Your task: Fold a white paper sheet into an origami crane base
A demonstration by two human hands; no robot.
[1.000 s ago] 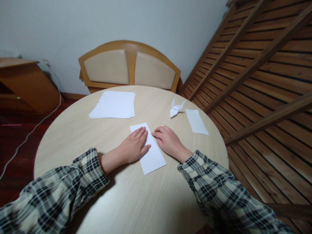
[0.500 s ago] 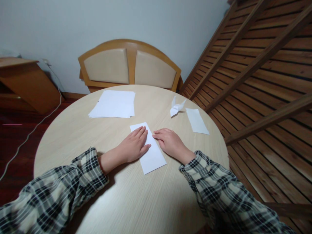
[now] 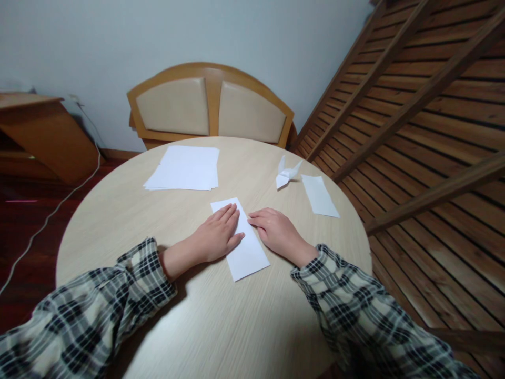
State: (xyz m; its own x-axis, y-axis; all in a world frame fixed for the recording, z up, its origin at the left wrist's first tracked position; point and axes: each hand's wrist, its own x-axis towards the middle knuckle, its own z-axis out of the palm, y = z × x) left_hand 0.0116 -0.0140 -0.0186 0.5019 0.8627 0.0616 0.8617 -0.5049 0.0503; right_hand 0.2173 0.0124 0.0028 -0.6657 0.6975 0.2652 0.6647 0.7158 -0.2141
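A folded sheet of white paper lies slantwise on the round table, its long sides running from upper left to lower right. My left hand rests flat on its upper part, open, fingers stretched out and thumb apart, covering some of the sheet. At the paper's right edge is my right hand, with thumb and fingertips drawn together in a pinch against that edge. How much paper lies between those fingertips is hard to see. Beyond the right hand stands a white origami crane.
A stack of white paper sits at the back left of the pale round table. Beside the crane lies a narrow strip of paper. A padded headboard rises behind the table, and a slatted wooden panel borders the right.
Both hands and the folded paper stay practically where they were. The whole view has shifted very slightly.
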